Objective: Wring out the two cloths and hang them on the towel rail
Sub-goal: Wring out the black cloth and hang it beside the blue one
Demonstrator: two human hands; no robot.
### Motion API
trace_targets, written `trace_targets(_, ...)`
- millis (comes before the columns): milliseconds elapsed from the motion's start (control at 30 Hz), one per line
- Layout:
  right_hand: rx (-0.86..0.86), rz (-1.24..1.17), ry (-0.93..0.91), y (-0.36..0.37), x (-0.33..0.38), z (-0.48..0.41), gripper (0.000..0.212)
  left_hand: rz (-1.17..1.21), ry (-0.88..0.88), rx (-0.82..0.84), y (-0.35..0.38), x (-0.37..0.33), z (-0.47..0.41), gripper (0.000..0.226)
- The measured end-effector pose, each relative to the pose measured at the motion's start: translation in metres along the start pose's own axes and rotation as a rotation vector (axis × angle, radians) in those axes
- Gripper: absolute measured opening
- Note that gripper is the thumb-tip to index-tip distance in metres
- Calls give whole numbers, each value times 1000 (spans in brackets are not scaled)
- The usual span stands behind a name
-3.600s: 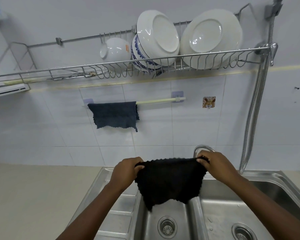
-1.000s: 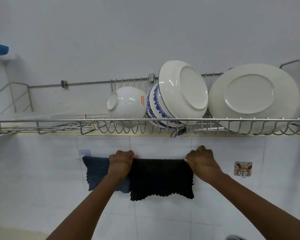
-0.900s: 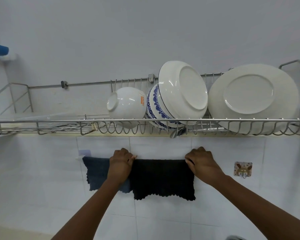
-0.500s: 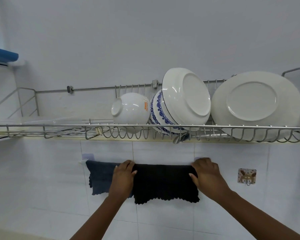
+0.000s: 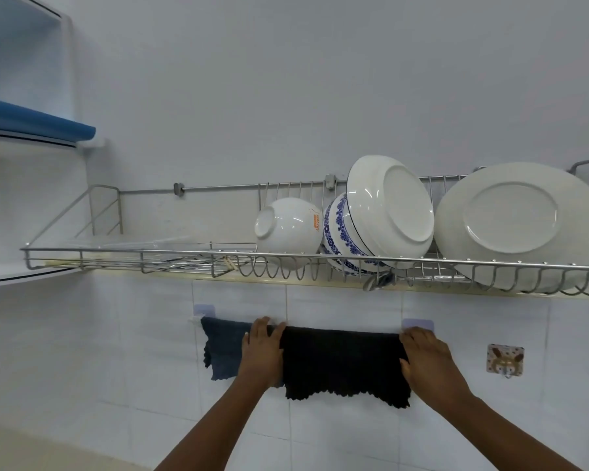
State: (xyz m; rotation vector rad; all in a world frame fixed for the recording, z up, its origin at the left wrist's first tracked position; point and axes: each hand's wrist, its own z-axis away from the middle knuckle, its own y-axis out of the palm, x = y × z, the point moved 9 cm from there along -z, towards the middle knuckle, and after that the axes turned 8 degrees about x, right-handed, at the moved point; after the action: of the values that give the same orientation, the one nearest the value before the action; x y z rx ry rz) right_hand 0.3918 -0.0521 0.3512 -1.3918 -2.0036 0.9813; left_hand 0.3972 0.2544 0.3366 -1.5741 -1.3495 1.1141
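Above the towel rail [image 5: 198, 320] the way is capped by the wire dish rack [image 5: 184, 258], which juts out from the wall and carries a small bowl [image 5: 286, 226], a blue-patterned bowl [image 5: 337, 232], a deep white dish [image 5: 393, 207] and a big plate [image 5: 517, 226]. Only a narrow band of bare tile lies between rack and rail. The blue cloth [image 5: 223, 348] and black cloth [image 5: 344, 362] cover the rail, with the left hand [image 5: 262, 351] and right hand [image 5: 425, 358] flat at the black cloth's ends. Below the cloths and left of the rail the tiled wall [image 5: 116, 368] is open, while a small hook [image 5: 505, 359] sticks out to the right.
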Motion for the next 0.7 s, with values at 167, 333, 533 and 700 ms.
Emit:
trace_targets(167,58,-111,-5,5,-3,-2,20,-47,-33,55,3,18,5,102)
trace_targets(333,108,-113,32,12,-8,-1,27,-66,-48,83,1,16,9,98)
trace_targets(533,208,-174,54,10,-6,2,37,-80,-57,113,-4,10,9,93)
trace_targets(700,279,-176,43,-2,1,6,46,-13,-44,104,-6,5,25,94)
